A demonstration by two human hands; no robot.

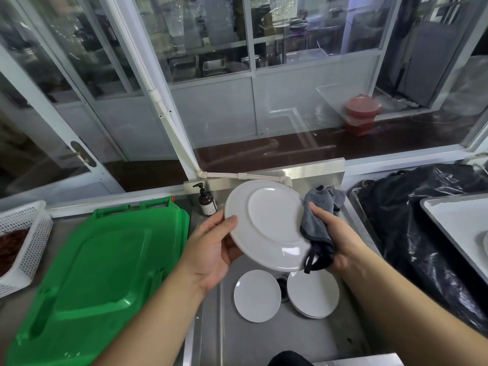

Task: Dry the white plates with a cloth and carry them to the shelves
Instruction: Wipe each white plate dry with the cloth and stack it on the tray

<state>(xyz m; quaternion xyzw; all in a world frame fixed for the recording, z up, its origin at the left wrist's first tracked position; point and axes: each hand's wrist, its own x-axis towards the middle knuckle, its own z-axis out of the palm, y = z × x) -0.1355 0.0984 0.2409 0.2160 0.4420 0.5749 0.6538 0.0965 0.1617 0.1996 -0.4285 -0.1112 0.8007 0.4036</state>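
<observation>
White perforated plastic basket (25, 244) far left, glossy green plastic lid (100, 273) beside it. Left hand (211, 249) grips the round white plate (266, 223) by its left rim, tilted, underside up, above the steel sink (264, 336). Right hand (335, 233) clutches a grey terry cloth (315, 220) against the plate's right edge. Two more white plates (257, 295) lie in the sink. Crinkled black plastic bag (412, 233) right.
</observation>
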